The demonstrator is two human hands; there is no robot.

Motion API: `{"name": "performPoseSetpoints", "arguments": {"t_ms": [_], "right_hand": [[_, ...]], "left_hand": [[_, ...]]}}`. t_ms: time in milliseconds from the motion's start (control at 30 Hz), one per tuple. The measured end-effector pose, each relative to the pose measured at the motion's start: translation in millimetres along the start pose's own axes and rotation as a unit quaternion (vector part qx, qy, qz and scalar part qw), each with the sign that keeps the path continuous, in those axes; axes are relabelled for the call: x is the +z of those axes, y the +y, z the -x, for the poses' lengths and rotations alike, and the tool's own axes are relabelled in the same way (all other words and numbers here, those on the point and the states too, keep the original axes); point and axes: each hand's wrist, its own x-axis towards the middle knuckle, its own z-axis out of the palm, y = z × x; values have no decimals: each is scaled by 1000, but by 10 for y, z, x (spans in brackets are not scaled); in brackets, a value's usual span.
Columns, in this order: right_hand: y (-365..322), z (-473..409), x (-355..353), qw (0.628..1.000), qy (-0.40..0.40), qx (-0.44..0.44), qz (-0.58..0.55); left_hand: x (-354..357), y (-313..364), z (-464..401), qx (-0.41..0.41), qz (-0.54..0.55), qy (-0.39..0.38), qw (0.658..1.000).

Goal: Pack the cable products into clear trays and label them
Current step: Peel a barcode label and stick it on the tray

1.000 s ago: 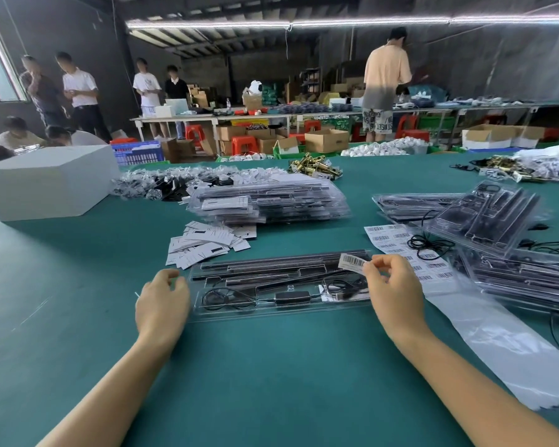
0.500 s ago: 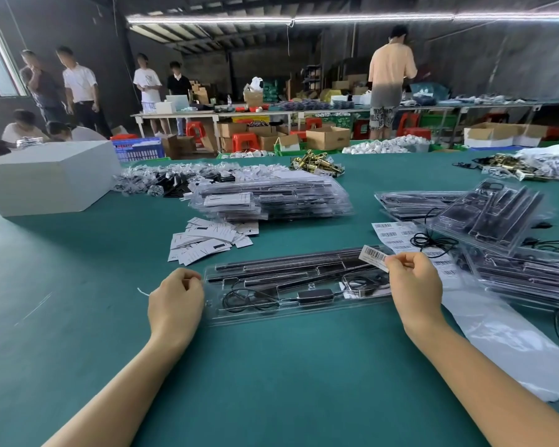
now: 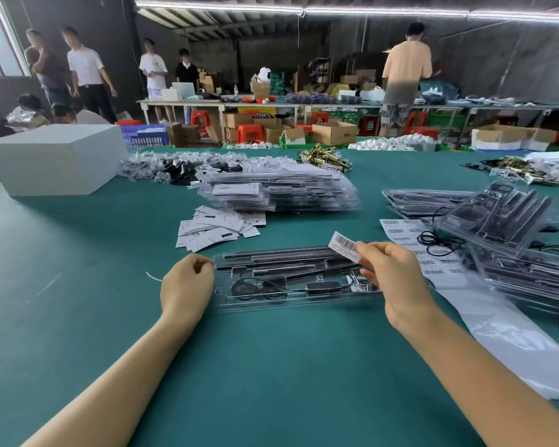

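Between the two hands a clear tray (image 3: pixel 291 295) with black cable parts lay flat on the green table (image 3: pixel 271 366).
The right hand (image 3: pixel 397 279) pinched a barcode label (image 3: pixel 343 244) above the tray's far right end; the left hand (image 3: pixel 186 285), fingers curled, touched its left end. Beyond the left hand lay white cards (image 3: pixel 217 227), right of the right hand a label sheet (image 3: pixel 413 240).

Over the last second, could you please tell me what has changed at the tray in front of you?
The right hand, pinching the barcode label, has lifted it from the tray's far right edge to just above it. The clear tray lies where it was, unlabelled, and the left hand still rests curled at its left end. The sheet of labels and the tray stacks are unmoved.
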Motion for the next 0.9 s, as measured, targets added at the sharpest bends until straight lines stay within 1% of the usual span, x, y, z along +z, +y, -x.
{"name": "performPoseSetpoints", "arguments": {"t_ms": [100, 167, 267, 367, 433, 533, 700, 800, 900], "right_hand": [[-61, 17, 181, 994, -72, 73, -40], [-102, 12, 346, 988, -115, 98, -18], [-181, -3, 614, 980, -167, 101, 45], [-187, 2, 863, 971, -206, 79, 92], [-122, 35, 992, 964, -220, 49, 143], [-1, 75, 1087, 954, -220, 0, 203], [73, 58, 1062, 954, -213, -29, 210], [94, 43, 1052, 954, -227, -29, 195], [95, 37, 1036, 952, -252, -21, 170]], "left_hand": [[1, -2, -1, -3, -5, -14, 1000], [-2, -1, -15, -5, -11, -18, 1000], [-2, -15, -30, -8, -12, -18, 1000], [6, -18, -33, -8, -18, -15, 1000], [14, -18, -37, -11, -23, -15, 1000], [12, -12, -40, -11, -29, -13, 999], [8, 0, -18, 8, -8, -14, 1000], [16, 35, 15, 64, 34, -16, 997], [30, 92, 97, 140, 56, -45, 988]]}}
